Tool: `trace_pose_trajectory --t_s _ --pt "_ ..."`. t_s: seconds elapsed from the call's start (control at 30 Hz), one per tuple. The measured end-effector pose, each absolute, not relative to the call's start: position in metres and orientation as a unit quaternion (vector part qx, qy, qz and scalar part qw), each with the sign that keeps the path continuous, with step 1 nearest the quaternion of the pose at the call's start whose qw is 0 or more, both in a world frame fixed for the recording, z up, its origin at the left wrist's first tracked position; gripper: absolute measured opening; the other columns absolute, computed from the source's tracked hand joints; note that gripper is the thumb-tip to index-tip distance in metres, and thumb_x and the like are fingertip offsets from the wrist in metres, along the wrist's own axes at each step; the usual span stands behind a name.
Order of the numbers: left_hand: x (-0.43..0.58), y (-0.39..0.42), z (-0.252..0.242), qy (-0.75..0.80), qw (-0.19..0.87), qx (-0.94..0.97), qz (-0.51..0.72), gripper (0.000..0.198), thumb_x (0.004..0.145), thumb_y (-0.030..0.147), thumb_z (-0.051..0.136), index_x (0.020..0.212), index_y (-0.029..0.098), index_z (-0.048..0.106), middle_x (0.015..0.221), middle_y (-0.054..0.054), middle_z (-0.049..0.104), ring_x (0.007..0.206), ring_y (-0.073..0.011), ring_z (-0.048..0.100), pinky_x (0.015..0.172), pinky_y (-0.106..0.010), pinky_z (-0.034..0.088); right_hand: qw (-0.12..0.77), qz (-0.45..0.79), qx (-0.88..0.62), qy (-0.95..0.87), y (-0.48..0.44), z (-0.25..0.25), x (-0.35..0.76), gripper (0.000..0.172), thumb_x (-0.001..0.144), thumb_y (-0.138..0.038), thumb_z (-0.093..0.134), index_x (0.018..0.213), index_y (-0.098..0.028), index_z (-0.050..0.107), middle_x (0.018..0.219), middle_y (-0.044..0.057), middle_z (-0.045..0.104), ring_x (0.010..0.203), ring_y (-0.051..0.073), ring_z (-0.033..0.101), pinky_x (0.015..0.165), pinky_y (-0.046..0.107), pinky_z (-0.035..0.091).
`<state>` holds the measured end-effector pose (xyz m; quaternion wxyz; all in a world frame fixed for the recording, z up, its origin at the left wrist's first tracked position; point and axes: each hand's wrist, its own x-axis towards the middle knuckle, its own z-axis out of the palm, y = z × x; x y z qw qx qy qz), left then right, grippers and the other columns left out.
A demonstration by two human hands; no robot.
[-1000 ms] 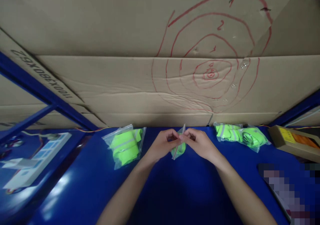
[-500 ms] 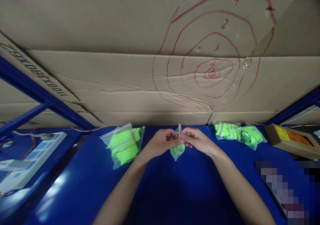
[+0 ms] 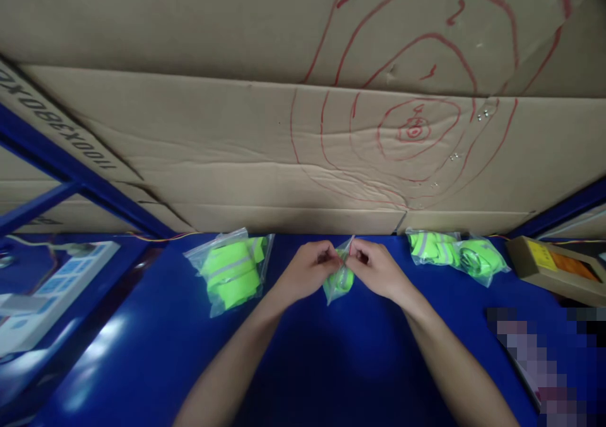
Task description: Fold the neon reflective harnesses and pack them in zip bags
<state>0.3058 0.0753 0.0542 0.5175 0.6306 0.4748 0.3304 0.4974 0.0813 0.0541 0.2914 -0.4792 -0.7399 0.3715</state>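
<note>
Between my two hands is a small clear zip bag (image 3: 337, 293) with a folded neon-green reflective strap (image 3: 347, 280) inside. My left hand (image 3: 312, 268) pinches the bag's upper edge from the left, fingers curled. From the other side my right hand (image 3: 374, 266) grips the same edge between thumb and fingers, close beside the left fingertips. Fingers cover part of the bag's top, so I cannot tell whether its seal is closed. To the left lies a larger clear bag (image 3: 234, 272) holding green reflective bands with grey stripes.
Two more bagged green bands (image 3: 433, 248) lie at the back right, near a brown cardboard box (image 3: 553, 269). A white power strip (image 3: 61, 288) sits at the left beyond a blue frame bar (image 3: 85, 190). Cardboard (image 3: 213, 130) with red rings rises behind the blue table (image 3: 303, 364).
The bag between my hands has tilted, its top leaning right. My fingertips have shifted along its edge. The camera view has moved slightly.
</note>
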Motion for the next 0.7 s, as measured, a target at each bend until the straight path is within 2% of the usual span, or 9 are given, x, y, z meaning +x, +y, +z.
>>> trace_pose_trajectory --t_s 0.2,0.3,0.37,0.4,0.47,0.5,0.53,0.6,0.7 --pt "0.285 0.079 0.062 0.583 0.350 0.619 0.393 0.018 0.086 0.033 0.061 0.075 0.018 0.060 0.061 0.002 0.056 0.060 -0.0136 0.051 0.058 -0.025 0.036 0.262 0.274 -0.578 -0.723 0.084 0.055 0.502 0.023 0.081 -0.034 0.057 0.065 -0.021 0.047 0.058 -0.004 0.048 0.057 0.011 0.041 0.058 0.027 0.025" --pt "0.267 0.085 0.070 0.509 0.426 0.653 0.364 0.027 0.091 0.043 0.062 0.083 0.017 0.064 0.071 -0.001 0.063 0.068 -0.0151 0.059 0.067 -0.027 0.045 0.283 0.282 -0.562 -0.725 0.086 0.053 0.509 0.020 0.082 -0.033 0.057 0.068 -0.021 0.050 0.061 -0.004 0.052 0.059 0.011 0.044 0.060 0.027 0.029" --pt "0.260 0.089 0.068 0.431 0.471 0.693 0.335 0.032 0.092 0.047 0.063 0.104 0.017 0.068 0.100 -0.008 0.072 0.093 -0.0194 0.067 0.084 -0.031 0.051 0.320 0.308 -0.526 -0.725 0.088 0.052 0.512 0.020 0.084 -0.034 0.057 0.070 -0.020 0.051 0.067 -0.003 0.055 0.064 0.012 0.049 0.064 0.026 0.035" --pt "0.259 0.091 0.063 0.401 0.480 0.712 0.319 0.042 0.089 0.048 0.068 0.120 0.019 0.066 0.120 -0.011 0.069 0.111 -0.0229 0.066 0.095 -0.035 0.050 0.337 0.337 -0.505 -0.719 0.089 0.051 0.513 0.021 0.084 -0.036 0.057 0.071 -0.020 0.052 0.070 -0.002 0.056 0.068 0.013 0.051 0.067 0.026 0.038" --pt "0.261 0.096 0.046 0.377 0.475 0.742 0.287 0.088 0.074 0.047 0.085 0.149 0.024 0.045 0.155 -0.017 0.048 0.141 -0.0309 0.049 0.112 -0.046 0.043 0.366 0.432 -0.468 -0.679 0.092 0.049 0.513 0.023 0.086 -0.040 0.059 0.075 -0.021 0.054 0.077 -0.001 0.060 0.075 0.014 0.056 0.075 0.027 0.046" --pt "0.266 0.098 0.035 0.380 0.463 0.752 0.274 0.115 0.064 0.045 0.093 0.159 0.026 0.030 0.164 -0.019 0.035 0.150 -0.0341 0.038 0.118 -0.050 0.036 0.374 0.491 -0.452 -0.644 0.094 0.048 0.513 0.024 0.086 -0.042 0.060 0.077 -0.021 0.055 0.082 0.000 0.063 0.079 0.015 0.059 0.079 0.029 0.050" --pt "0.271 0.101 0.024 0.383 0.459 0.759 0.260 0.133 0.058 0.044 0.097 0.163 0.026 0.018 0.168 -0.021 0.027 0.154 -0.0357 0.031 0.122 -0.054 0.030 0.379 0.545 -0.439 -0.605 0.096 0.047 0.512 0.025 0.086 -0.045 0.060 0.080 -0.021 0.056 0.087 0.001 0.065 0.083 0.015 0.061 0.083 0.031 0.053" --pt "0.283 0.105 0.007 0.358 0.473 0.759 0.269 0.141 0.058 0.042 0.097 0.165 0.023 0.007 0.166 -0.023 0.029 0.154 -0.0348 0.033 0.124 -0.054 0.029 0.389 0.599 -0.432 -0.550 0.100 0.045 0.512 0.029 0.087 -0.050 0.062 0.084 -0.021 0.057 0.093 0.002 0.067 0.090 0.017 0.064 0.088 0.035 0.056" --pt "0.293 0.106 0.003 0.374 0.443 0.761 0.293 0.124 0.066 0.041 0.092 0.162 0.021 0.015 0.160 -0.022 0.041 0.145 -0.0329 0.047 0.119 -0.050 0.039 0.435 0.530 -0.453 -0.570 0.101 0.049 0.519 0.035 0.086 -0.054 0.067 0.083 -0.022 0.053 0.096 0.004 0.068 0.094 0.019 0.065 0.087 0.034 0.056"
